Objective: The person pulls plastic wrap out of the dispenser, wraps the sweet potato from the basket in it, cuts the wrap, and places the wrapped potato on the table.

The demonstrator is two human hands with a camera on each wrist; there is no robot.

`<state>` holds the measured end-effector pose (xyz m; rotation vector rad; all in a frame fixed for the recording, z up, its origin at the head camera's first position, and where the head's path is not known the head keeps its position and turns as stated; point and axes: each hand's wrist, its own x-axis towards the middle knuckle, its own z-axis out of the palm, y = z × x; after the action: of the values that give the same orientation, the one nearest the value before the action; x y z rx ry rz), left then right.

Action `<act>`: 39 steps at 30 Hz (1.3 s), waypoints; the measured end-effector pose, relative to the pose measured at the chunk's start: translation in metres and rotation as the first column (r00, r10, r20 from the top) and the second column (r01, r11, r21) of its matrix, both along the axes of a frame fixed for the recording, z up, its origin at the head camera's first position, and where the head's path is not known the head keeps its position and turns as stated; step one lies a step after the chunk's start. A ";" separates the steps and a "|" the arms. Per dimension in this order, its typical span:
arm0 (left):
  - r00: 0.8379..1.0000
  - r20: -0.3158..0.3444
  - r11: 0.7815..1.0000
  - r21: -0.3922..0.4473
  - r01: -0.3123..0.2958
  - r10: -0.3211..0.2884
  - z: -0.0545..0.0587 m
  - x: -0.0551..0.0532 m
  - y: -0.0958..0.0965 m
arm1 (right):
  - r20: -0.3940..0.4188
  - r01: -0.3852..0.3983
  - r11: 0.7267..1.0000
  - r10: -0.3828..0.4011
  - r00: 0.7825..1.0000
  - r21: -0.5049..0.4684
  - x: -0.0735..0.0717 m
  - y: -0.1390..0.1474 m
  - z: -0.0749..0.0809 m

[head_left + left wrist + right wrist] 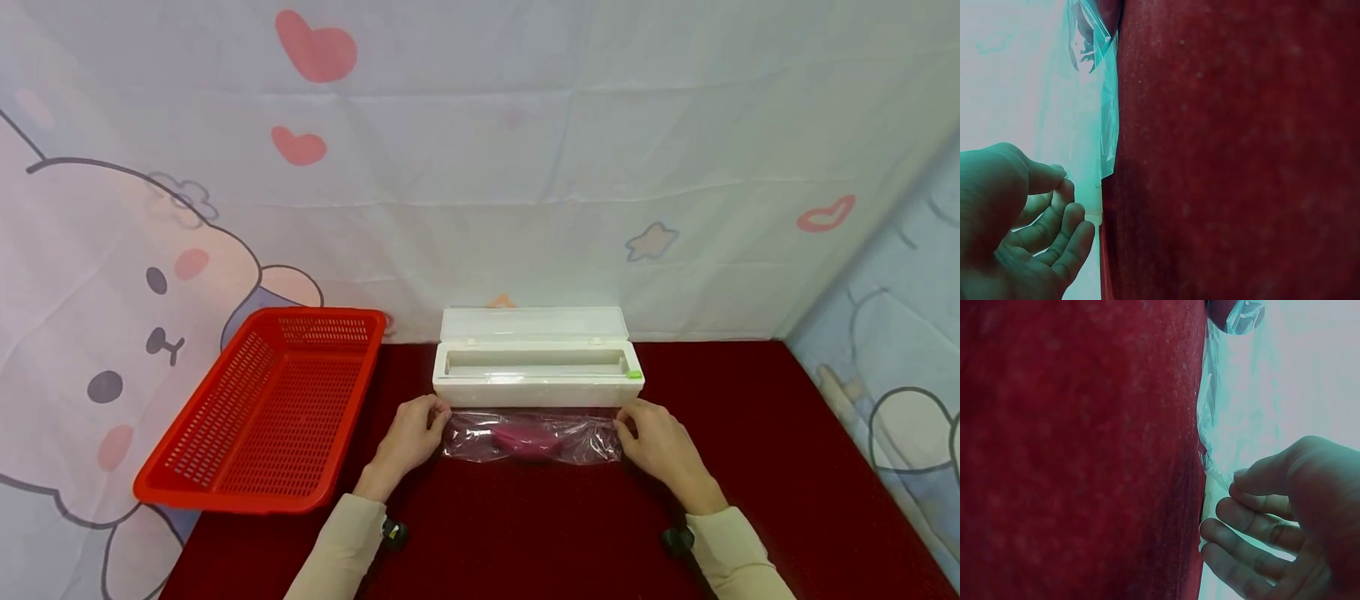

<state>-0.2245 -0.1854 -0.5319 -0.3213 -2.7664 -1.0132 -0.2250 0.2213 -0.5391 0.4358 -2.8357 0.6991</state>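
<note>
A sheet of clear cling film (588, 442) lies over a dark pink, rounded, bowl-like thing (527, 441) on the table, in the head view. My left hand (408, 432) pinches the film's far left corner between thumb and forefinger. At the opposite corner my right hand (662, 437) pinches the film the same way. Both wrist views show the film (1109, 125) hanging in folds from the fingertips, the other fingers loosely bent. Right behind the film stands a white cling film dispenser box (536, 396), its clear lid (534, 325) raised.
On the left stands a red perforated plastic basket (262, 503). A green slide cutter (634, 374) sits at the right end of the dispenser's front edge. Dark red cloth (525, 533) covers the table, and a printed curtain (480, 167) hangs behind it.
</note>
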 end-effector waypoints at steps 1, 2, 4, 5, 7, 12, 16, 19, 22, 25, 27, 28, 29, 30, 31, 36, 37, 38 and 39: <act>1.000 0.002 1.000 -0.002 -0.001 0.001 -0.001 0.000 0.000 | 0.001 0.002 1.000 -0.001 1.000 0.000 0.000 0.000 0.000; 1.000 0.003 1.000 -0.003 -0.001 0.001 -0.001 0.000 0.000 | 0.003 0.001 1.000 -0.001 1.000 0.000 0.000 0.000 0.000; 1.000 0.015 1.000 -0.004 -0.005 0.005 -0.002 0.001 0.000 | 0.003 0.001 1.000 -0.001 1.000 -0.001 0.000 0.000 0.000; 1.000 0.022 1.000 -0.005 -0.006 0.006 -0.002 0.001 0.000 | 0.005 0.001 1.000 -0.001 1.000 -0.001 0.001 -0.001 0.000; 1.000 0.030 1.000 -0.011 -0.007 0.007 -0.003 0.001 -0.001 | 0.007 -0.003 1.000 0.003 1.000 -0.001 0.001 -0.001 -0.001; 0.999 0.041 1.000 -0.022 -0.004 0.005 -0.005 0.000 -0.001 | 0.023 -0.012 1.000 0.011 1.000 0.005 0.001 -0.001 0.000; 0.999 0.053 0.999 -0.033 0.000 0.002 -0.005 0.001 -0.001 | 0.040 -0.008 1.000 0.008 0.999 0.011 0.001 0.000 0.001; 0.998 0.068 0.999 -0.040 0.000 0.003 -0.005 0.001 -0.001 | 0.056 -0.007 1.000 0.006 0.998 0.011 0.001 0.000 0.001; 0.996 0.088 0.999 -0.045 -0.003 0.007 -0.005 0.002 -0.002 | 0.068 -0.008 1.000 0.008 0.998 0.009 0.001 0.000 0.001; 0.994 0.106 0.999 -0.050 -0.002 0.008 -0.006 0.002 -0.002 | 0.077 -0.009 1.000 0.008 0.997 0.010 0.001 0.000 0.000; 0.993 0.115 0.999 -0.052 -0.001 0.007 -0.007 0.002 -0.003 | 0.080 -0.008 1.000 0.007 0.997 0.012 0.000 0.000 -0.001; 0.993 0.115 0.998 -0.055 0.003 0.004 -0.007 0.002 -0.003 | 0.084 -0.007 1.000 0.006 0.996 0.012 0.000 0.000 -0.001; 0.993 0.119 0.998 -0.056 0.003 0.004 -0.007 0.003 -0.003 | 0.087 -0.006 1.000 0.005 0.996 0.013 0.000 0.000 -0.001; 0.992 0.123 0.998 -0.057 0.002 0.005 -0.007 0.003 -0.003 | 0.089 -0.006 1.000 0.004 0.996 0.015 0.000 0.000 -0.001; 0.992 0.127 0.998 -0.056 0.001 0.006 -0.007 0.003 -0.003 | 0.090 -0.007 1.000 0.005 0.996 0.017 0.000 0.000 -0.002; 0.990 0.144 0.998 -0.069 0.002 0.008 -0.006 0.002 -0.003 | 0.088 -0.008 0.999 0.005 0.996 0.038 0.000 -0.001 -0.001; 0.989 0.148 0.997 -0.071 0.001 0.009 -0.006 0.002 -0.003 | 0.089 -0.007 0.999 0.003 0.996 0.044 -0.001 -0.001 -0.001; 0.988 0.153 0.997 -0.073 0.002 0.009 -0.006 0.002 -0.003 | 0.091 -0.006 0.999 0.002 0.996 0.050 -0.001 -0.002 -0.001; 0.987 0.158 0.997 -0.074 0.004 0.008 -0.006 0.002 -0.004 | 0.091 -0.005 0.998 0.000 0.996 0.056 -0.001 -0.002 -0.001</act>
<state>-0.2225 -0.1890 -0.5377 -0.2583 -2.9507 -0.9772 -0.2259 0.2192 -0.5403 0.4262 -2.9468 0.6576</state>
